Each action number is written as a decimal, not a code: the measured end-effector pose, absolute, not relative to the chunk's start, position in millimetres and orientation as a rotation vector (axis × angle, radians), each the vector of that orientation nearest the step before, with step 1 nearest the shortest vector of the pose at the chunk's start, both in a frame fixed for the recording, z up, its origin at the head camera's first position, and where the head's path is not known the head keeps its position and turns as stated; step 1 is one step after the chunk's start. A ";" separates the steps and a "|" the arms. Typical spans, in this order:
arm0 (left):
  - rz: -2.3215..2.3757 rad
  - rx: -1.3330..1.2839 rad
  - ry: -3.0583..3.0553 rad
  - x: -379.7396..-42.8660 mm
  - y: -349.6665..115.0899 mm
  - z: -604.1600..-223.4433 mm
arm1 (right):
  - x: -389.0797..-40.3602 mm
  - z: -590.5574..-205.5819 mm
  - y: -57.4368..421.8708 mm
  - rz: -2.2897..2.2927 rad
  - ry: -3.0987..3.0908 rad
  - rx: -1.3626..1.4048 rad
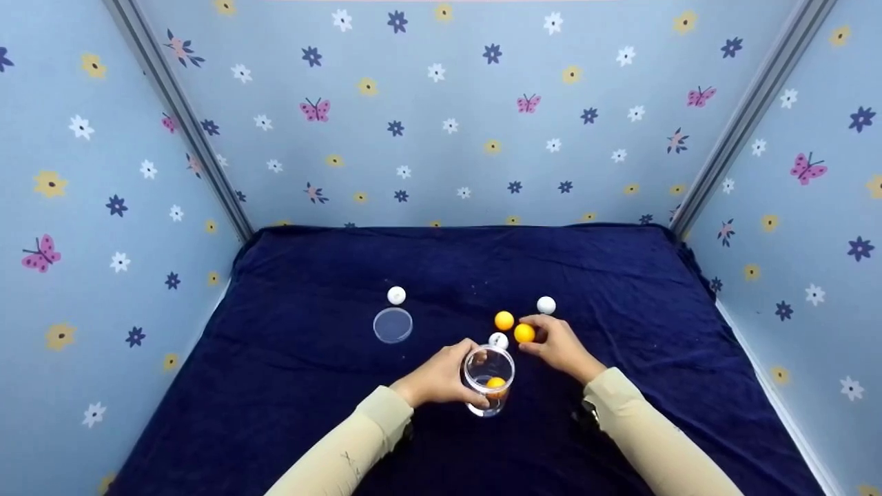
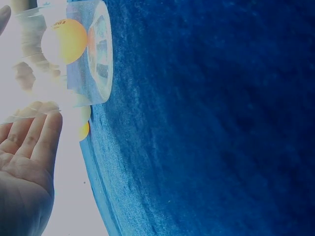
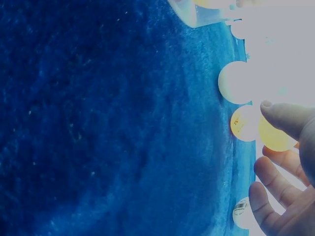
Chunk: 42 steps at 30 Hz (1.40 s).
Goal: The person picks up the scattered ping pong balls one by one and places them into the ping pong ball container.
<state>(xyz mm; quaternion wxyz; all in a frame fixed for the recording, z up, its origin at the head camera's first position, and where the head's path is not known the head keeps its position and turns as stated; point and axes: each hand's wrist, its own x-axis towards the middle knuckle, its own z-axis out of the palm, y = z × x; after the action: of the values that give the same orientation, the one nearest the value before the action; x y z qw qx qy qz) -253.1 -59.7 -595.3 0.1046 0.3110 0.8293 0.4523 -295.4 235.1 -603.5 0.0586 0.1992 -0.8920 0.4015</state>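
- L hand [image 1: 441, 375] grips clear cup [image 1: 511, 377], mouth up, thumb & fingers round its wall; can't tell if base touches cloth.
- Inner orange ball [image 1: 495, 384] sits in cup.
- R hand [image 1: 561, 348] pinches held orange ball [image 1: 524, 333] btwn thumb & fingers, a bit toward table's [image 1: 289, 386] R edge from its middle; can't tell if ball's clear of cloth.
- Loose orange ball [image 1: 504, 320] is just beside it, on far-edge side; near white ball [image 1: 498, 341] is by cup rim.
- R-side white ball [image 1: 546, 304] is near R fingertips; lid [image 1: 393, 325] & far white ball [image 1: 396, 295] lie toward L edge.
- Tips (judgement): pinch at ball's widest part, light but firm, b/c smooth balls prob. slip; lift straight up w/o nudging neighbors, else they roll; L hand keeps cup steady, no squeezing, fingers off the opening.
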 end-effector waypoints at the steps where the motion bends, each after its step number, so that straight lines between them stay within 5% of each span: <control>1: 1.331 0.918 2.448 -253.1 -59.6 -595.4 | -295.0 -602.7 234.7 1.215 -2.698 0.605; 42: 1.335 0.912 2.441 -253.4 -58.5 -596.8 | -280.8 -566.8 219.6 1.311 -2.561 0.707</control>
<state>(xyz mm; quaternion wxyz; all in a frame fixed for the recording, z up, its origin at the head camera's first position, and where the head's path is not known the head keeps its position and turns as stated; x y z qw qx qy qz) -253.4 -58.5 -596.8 0.1067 0.3098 0.8288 0.4535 -280.8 219.6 -566.8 0.0895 0.2378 -0.8610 0.4407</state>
